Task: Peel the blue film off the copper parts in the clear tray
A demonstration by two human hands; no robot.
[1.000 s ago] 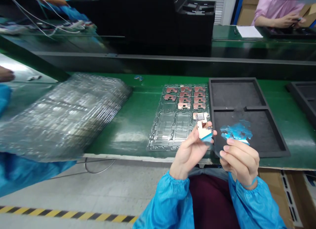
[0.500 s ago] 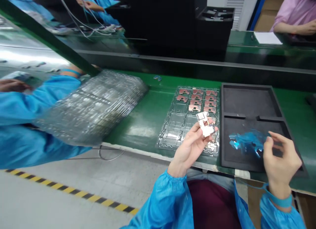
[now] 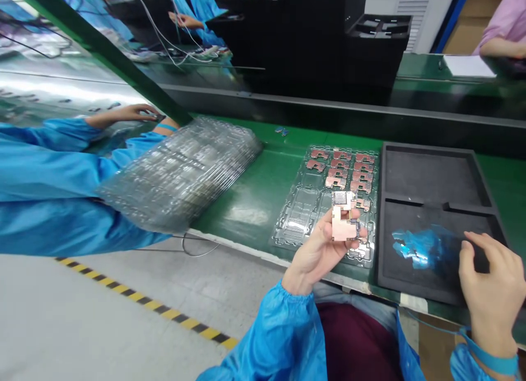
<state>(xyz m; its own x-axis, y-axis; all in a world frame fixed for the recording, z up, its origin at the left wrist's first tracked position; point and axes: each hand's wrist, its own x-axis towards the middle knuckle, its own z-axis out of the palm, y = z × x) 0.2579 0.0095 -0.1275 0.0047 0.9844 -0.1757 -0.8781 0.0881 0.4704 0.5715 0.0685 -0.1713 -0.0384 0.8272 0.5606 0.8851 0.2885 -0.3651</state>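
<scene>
My left hand [image 3: 318,255] is closed on a copper-coloured circuit board [image 3: 343,225] with a silvery square at its top, held up in front of a clear plastic tray [image 3: 302,203]. Rows of similar circuit boards [image 3: 340,163] lie in that tray's pockets. Over the right side of a black tray [image 3: 405,200], my right hand [image 3: 491,277] is closed in a pinch, thumb and index tips nearly together. Whether anything thin is between them I cannot make out. Crumpled blue clear film [image 3: 419,249] lies in the black tray's lower compartment, left of the right fingertips.
A tilted stack of clear plastic trays [image 3: 184,172] stands on the green bench [image 3: 242,205] to the left. Beside it reach a co-worker's blue sleeves [image 3: 61,183]. A green post [image 3: 110,63] slants across the left. Small blue bits [image 3: 281,131] lie towards the back.
The circuit board in my left hand has turned more upright and square to the view. My right hand has shifted slightly right relative to the black tray. The view has swung left.
</scene>
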